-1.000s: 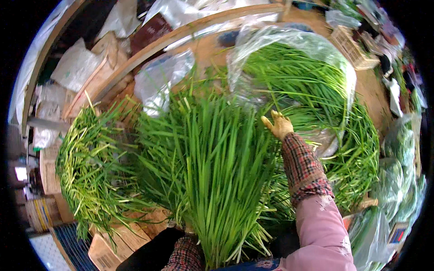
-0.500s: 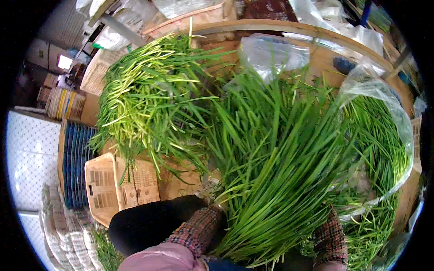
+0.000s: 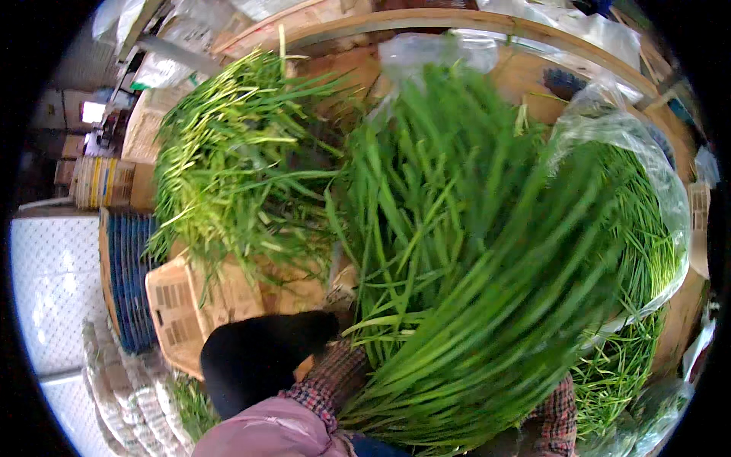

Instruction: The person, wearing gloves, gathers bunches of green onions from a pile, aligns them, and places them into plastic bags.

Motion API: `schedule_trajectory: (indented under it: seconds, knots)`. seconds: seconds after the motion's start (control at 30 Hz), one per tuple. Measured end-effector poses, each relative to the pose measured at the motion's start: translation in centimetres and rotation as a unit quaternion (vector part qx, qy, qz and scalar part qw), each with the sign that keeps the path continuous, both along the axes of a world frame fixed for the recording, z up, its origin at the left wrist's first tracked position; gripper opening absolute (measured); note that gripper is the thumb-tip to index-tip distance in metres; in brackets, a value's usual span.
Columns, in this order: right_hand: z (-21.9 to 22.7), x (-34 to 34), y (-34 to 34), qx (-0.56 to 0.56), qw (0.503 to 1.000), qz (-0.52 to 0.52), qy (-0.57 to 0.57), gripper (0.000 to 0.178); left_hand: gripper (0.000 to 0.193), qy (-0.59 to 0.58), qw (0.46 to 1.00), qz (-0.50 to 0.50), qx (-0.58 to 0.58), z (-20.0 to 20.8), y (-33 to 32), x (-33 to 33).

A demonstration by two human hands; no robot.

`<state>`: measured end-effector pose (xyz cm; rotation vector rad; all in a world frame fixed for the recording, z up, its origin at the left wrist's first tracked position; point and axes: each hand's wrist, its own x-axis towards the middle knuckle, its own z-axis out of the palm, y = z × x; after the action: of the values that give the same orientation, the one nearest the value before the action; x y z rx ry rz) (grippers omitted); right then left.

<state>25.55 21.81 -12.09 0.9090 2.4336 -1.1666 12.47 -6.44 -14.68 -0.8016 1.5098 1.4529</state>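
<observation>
A large loose bunch of garlic chives (image 3: 472, 282), long flat green leaves, fans out in front of me and is partly blurred. My left forearm in its plaid sleeve (image 3: 339, 373) reaches in under the bunch's left side. From the lower right, another plaid sleeve (image 3: 560, 415) shows my right forearm passing beneath the leaves. Both hands are hidden behind the greens, so their fingers do not show. Farther left lies a heap of chives (image 3: 228, 145) with pale stem ends. More chives (image 3: 647, 221) sit in a clear plastic bag (image 3: 674, 179) on the right.
A tan plastic basket (image 3: 173, 305) stands left of my dark-clothed knee (image 3: 259, 358). Blue stacked slats (image 3: 129, 282) and white wrapped bundles (image 3: 126, 396) are at far left. A clear plastic sheet (image 3: 438, 52) lies at the back, before a curved wooden rim (image 3: 426, 20).
The bunch in front of me has risen and spread up and rightward, overlapping the bag more. My left forearm has shifted slightly left. The whole view has shifted a little.
</observation>
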Motion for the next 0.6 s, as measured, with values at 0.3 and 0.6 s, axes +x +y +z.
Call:
schedule_trajectory:
  seconds: [0.3, 0.6]
  knots:
    - [15.6, 2.8, -1.4, -0.135, 0.990, -0.004, -0.035, 0.055, 0.061, 0.029, 0.999, -0.035, 0.024, 13.5, 1.6, 4.1]
    - [25.7, -6.2, -10.3, -0.291, 0.951, 0.102, 0.034, 0.050, 0.059, 0.082, 0.997, 0.003, -0.008, 26.4, -7.5, 7.0]
